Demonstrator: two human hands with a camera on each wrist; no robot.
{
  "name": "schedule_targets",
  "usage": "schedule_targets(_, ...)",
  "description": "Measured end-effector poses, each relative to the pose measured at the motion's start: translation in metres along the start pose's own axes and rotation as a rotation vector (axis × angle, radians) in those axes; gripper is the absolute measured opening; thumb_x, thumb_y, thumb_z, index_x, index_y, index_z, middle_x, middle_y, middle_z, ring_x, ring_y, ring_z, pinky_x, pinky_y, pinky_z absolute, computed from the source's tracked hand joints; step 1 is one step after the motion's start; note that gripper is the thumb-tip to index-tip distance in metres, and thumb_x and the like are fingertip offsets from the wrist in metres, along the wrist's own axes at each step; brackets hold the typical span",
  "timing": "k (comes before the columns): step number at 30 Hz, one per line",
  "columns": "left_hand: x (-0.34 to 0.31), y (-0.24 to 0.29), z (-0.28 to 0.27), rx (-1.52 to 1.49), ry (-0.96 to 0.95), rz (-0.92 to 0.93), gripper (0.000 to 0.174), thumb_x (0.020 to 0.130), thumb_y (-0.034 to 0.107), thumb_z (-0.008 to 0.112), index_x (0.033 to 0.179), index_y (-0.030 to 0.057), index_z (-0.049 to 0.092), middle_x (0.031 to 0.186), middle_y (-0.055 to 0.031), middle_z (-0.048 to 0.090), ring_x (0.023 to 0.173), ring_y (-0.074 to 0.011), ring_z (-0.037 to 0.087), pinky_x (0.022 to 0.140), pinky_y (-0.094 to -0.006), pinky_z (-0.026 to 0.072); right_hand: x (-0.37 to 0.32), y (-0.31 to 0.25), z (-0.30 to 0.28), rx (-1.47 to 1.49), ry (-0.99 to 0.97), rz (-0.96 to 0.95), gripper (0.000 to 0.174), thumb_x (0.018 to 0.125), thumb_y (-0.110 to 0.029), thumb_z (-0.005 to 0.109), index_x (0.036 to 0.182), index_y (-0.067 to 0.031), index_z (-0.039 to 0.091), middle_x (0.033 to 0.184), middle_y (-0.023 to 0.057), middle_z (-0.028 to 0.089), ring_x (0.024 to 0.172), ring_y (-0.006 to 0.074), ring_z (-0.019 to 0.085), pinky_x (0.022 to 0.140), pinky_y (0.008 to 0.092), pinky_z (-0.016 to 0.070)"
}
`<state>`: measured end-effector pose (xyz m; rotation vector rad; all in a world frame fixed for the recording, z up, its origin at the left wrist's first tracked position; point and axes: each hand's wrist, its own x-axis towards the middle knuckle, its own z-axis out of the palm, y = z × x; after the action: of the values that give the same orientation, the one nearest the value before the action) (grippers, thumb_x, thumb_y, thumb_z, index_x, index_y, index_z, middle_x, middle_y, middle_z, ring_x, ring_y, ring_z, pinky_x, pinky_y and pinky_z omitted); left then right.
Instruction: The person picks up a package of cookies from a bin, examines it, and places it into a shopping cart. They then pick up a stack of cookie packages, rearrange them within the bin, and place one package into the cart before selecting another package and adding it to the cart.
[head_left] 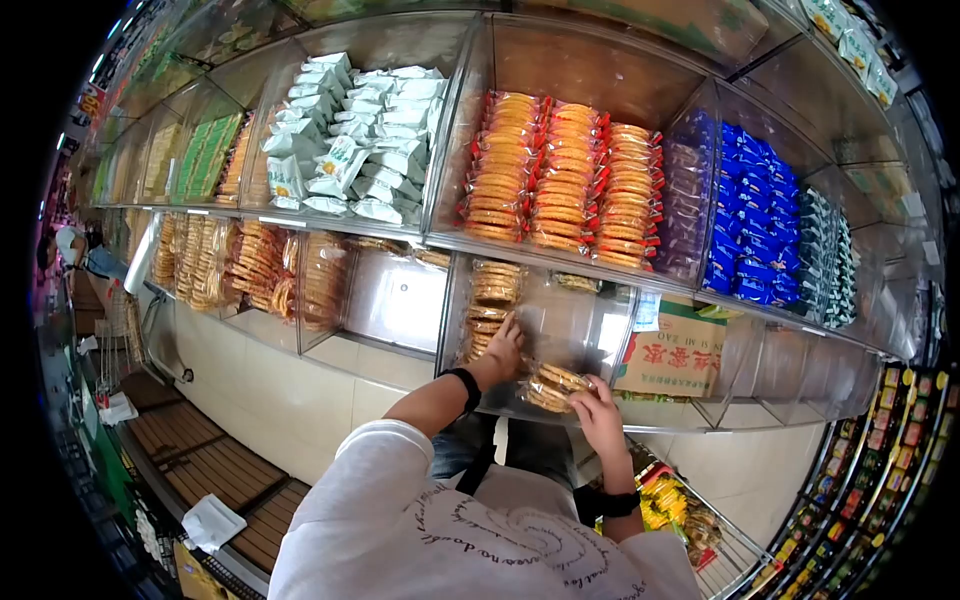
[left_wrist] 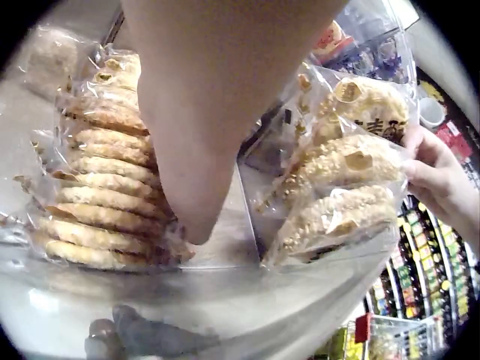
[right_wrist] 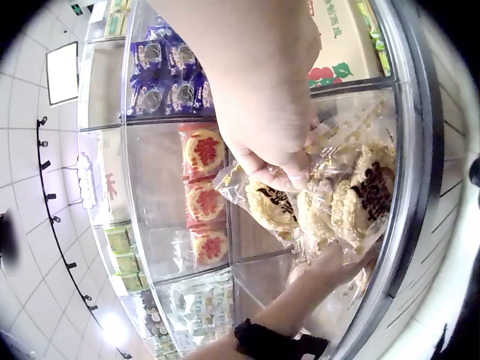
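Note:
My left hand (head_left: pixel 500 348) lies against a row of wrapped round biscuits (head_left: pixel 493 285) in a clear bin, its fingers extended along the row's side. In the left wrist view the hand (left_wrist: pixel 199 172) covers part of the row (left_wrist: pixel 101 202). My right hand (head_left: pixel 600 412) pinches the edge of several wrapped biscuits (head_left: pixel 552 386) at the bin's front. The right wrist view shows the right hand (right_wrist: pixel 270 142) gripping clear wrappers around seeded biscuits (right_wrist: pixel 319 214) with dark print; the left hand (right_wrist: pixel 334 266) is partly hidden behind them.
Above are bins of pale green packets (head_left: pixel 350 150), orange biscuits (head_left: pixel 570 180) and blue packets (head_left: pixel 750 215). A printed carton (head_left: pixel 672 352) stands right of the bin. A shopping cart (head_left: pixel 725 555) with yellow packages is at lower right. The bin's front wall (left_wrist: pixel 225 300) is transparent.

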<state>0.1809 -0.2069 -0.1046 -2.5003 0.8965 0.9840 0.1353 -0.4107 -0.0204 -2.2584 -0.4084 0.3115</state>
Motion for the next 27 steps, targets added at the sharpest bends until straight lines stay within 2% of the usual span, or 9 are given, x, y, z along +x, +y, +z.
schedule_targets(11, -0.002, 0.004, 0.002, -0.085, 0.003, -0.126, 0.048, 0.075, 0.044, 0.034, 0.112, 0.0147, 0.044, 0.123, -0.0103, 0.029, 0.118, -0.0271, 0.016, 0.094, -0.0511, -0.0026, -0.008, -0.001, 0.000, 0.026, 0.044, -0.027, 0.007, 0.071, -0.008, 0.053, 0.077, -0.0090, 0.056, 0.101, 0.0126, 0.045, 0.079, 0.0267, 0.051, 0.066, 0.0308, 0.0426)
schedule_targets(13, -0.005, 0.006, 0.004, 0.012, 0.155, 0.024, 0.058, 0.073, 0.051, 0.035, 0.120, 0.0174, 0.033, 0.129, -0.0071, 0.018, 0.120, -0.0273, 0.009, 0.091, -0.0545, -0.0032, -0.009, 0.003, 0.002, 0.078, 0.051, 0.026, 0.006, 0.071, -0.008, 0.053, 0.076, -0.0083, 0.056, 0.100, 0.0133, 0.045, 0.080, 0.0266, 0.052, 0.066, 0.0312, 0.0426)
schedule_targets(19, -0.001, 0.013, 0.034, -0.090, 0.039, -0.024, 0.045, 0.080, 0.040, 0.031, 0.119, 0.0187, 0.033, 0.131, -0.0077, 0.012, 0.121, -0.0244, 0.006, 0.092, -0.0538, -0.0012, -0.005, -0.010, -0.013, 0.157, 0.131, 0.056, 0.006, 0.071, -0.007, 0.055, 0.076, -0.0037, 0.055, 0.090, 0.0134, 0.045, 0.072, 0.0217, 0.052, 0.063, 0.0261, 0.0422)
schedule_targets(21, -0.006, 0.016, 0.033, -0.197, 0.340, -0.041, 0.048, 0.073, 0.046, 0.039, 0.112, 0.0175, 0.042, 0.128, -0.0127, 0.018, 0.121, -0.0244, 0.008, 0.090, -0.0558, -0.0008, -0.002, 0.003, -0.012, 0.300, 0.117, 0.097, 0.005, 0.071, -0.005, 0.054, 0.076, -0.0018, 0.055, 0.086, 0.0114, 0.045, 0.070, 0.0171, 0.051, 0.063, 0.0218, 0.0407)
schedule_targets(22, -0.025, 0.015, 0.015, -0.430, 0.446, -0.066, 0.043, 0.074, 0.040, 0.042, 0.110, 0.0153, 0.043, 0.125, -0.0140, 0.024, 0.119, -0.0252, 0.017, 0.094, -0.0487, 0.0094, -0.003, 0.003, -0.012, 0.460, 0.096, 0.176, 0.004, 0.073, 0.000, 0.052, 0.076, -0.0004, 0.052, 0.079, 0.0034, 0.050, 0.072, 0.0076, 0.048, 0.065, 0.0185, 0.0379)
schedule_targets(23, -0.033, 0.011, 0.006, -0.422, 0.456, -0.068, 0.043, 0.074, 0.040, 0.042, 0.110, 0.0153, 0.043, 0.125, -0.0140, 0.024, 0.119, -0.0252, 0.017, 0.094, -0.0487, 0.0094, -0.002, 0.003, -0.015, 0.457, 0.104, 0.167, 0.004, 0.073, 0.000, 0.052, 0.076, -0.0004, 0.052, 0.079, 0.0034, 0.050, 0.072, 0.0076, 0.048, 0.065, 0.0185, 0.0379)
schedule_targets(25, -0.046, 0.002, -0.006, -1.161, 0.566, 0.036, 0.039, 0.081, 0.036, 0.032, 0.112, 0.0127, 0.042, 0.117, -0.0148, 0.037, 0.105, -0.0284, 0.038, 0.088, -0.0356, 0.0289, 0.000, -0.006, -0.021, 0.680, 0.105, 0.186, 0.008, 0.073, 0.002, 0.051, 0.080, -0.0018, 0.050, 0.074, -0.0002, 0.050, 0.071, 0.0063, 0.047, 0.064, 0.0183, 0.0376)
schedule_targets(26, -0.051, 0.004, -0.010, -1.436, 0.686, 0.067, 0.041, 0.083, 0.036, 0.031, 0.112, 0.0092, 0.041, 0.110, -0.0126, 0.044, 0.094, -0.0238, 0.047, 0.078, -0.0279, 0.0378, 0.000, -0.011, -0.024, 0.800, 0.101, 0.210, 0.009, 0.074, 0.000, 0.051, 0.081, -0.0041, 0.049, 0.075, -0.0006, 0.049, 0.071, 0.0054, 0.046, 0.063, 0.0183, 0.0373)
schedule_targets(27, -0.059, 0.001, -0.015, -1.426, 0.690, 0.071, 0.041, 0.083, 0.036, 0.031, 0.112, 0.0092, 0.041, 0.110, -0.0126, 0.044, 0.094, -0.0238, 0.047, 0.078, -0.0279, 0.0378, 0.001, -0.018, -0.028, 0.802, 0.109, 0.202, 0.009, 0.074, 0.000, 0.051, 0.081, -0.0041, 0.049, 0.075, -0.0006, 0.049, 0.071, 0.0054, 0.046, 0.063, 0.0183, 0.0373)
